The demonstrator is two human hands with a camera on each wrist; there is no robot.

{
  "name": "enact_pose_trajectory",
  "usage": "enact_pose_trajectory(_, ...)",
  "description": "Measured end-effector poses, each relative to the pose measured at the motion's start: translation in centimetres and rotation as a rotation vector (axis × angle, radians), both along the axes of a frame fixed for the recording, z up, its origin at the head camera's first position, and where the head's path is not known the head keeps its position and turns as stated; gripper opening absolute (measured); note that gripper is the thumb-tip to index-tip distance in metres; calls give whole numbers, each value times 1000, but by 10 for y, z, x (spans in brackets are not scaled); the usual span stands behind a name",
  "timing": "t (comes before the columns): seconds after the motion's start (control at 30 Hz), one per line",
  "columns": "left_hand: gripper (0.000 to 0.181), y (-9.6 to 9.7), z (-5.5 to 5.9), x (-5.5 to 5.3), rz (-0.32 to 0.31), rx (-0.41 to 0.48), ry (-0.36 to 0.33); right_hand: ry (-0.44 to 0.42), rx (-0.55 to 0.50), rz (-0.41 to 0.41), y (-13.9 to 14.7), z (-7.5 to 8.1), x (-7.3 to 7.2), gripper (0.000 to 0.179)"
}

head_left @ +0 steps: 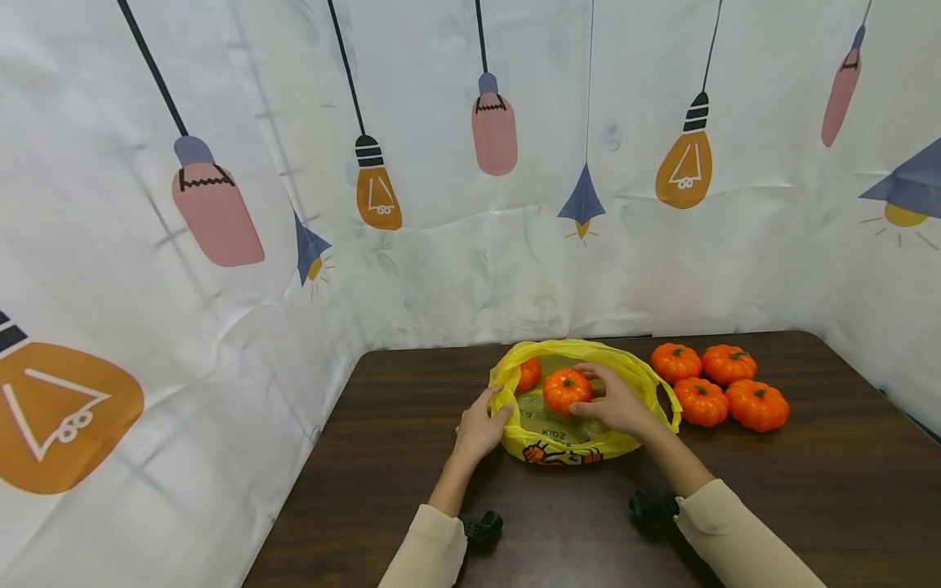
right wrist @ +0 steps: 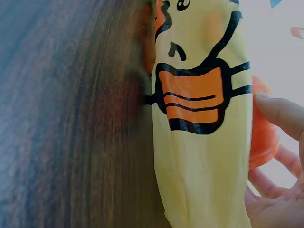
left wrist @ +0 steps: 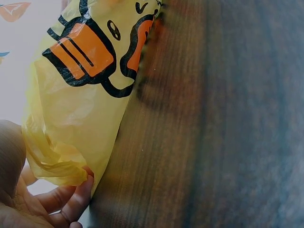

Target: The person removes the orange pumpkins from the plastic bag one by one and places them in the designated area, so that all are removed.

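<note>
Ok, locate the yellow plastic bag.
In the head view, the yellow plastic bag sits on the dark wood-grain table, left of four round orange pumpkins, its rim in the left hand.

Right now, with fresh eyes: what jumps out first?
The bright yellow bag, open on the dark table: the left hand holds its rim while the right hand grips an orange pumpkin at its mouth. Next, four more pumpkins clustered right of the bag. Then the printed lamps across the white backdrop behind.
</note>
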State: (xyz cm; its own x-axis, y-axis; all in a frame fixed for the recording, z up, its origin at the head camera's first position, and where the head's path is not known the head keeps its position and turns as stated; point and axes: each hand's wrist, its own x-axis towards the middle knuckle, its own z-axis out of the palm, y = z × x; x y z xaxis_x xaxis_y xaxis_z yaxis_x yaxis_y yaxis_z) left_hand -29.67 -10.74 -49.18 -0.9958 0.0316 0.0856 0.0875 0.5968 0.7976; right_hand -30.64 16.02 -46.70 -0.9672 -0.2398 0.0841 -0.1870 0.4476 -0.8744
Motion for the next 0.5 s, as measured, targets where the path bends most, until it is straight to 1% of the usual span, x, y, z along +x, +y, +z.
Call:
enact_pose_trajectory(0.23, 47, 0, -2, 1, 3, -7, -26, 36, -23, 27, 12, 6, 16, 70)
enact_pose_trajectory(0.37, 47, 0, -2, 1, 7, -5, -20, 57, -3, 24, 20, 11, 25, 72)
enact_pose_trajectory(0.5, 47, -1, -2, -1, 4, -9, -8, 86, 28, 0, 29, 14, 33, 72)
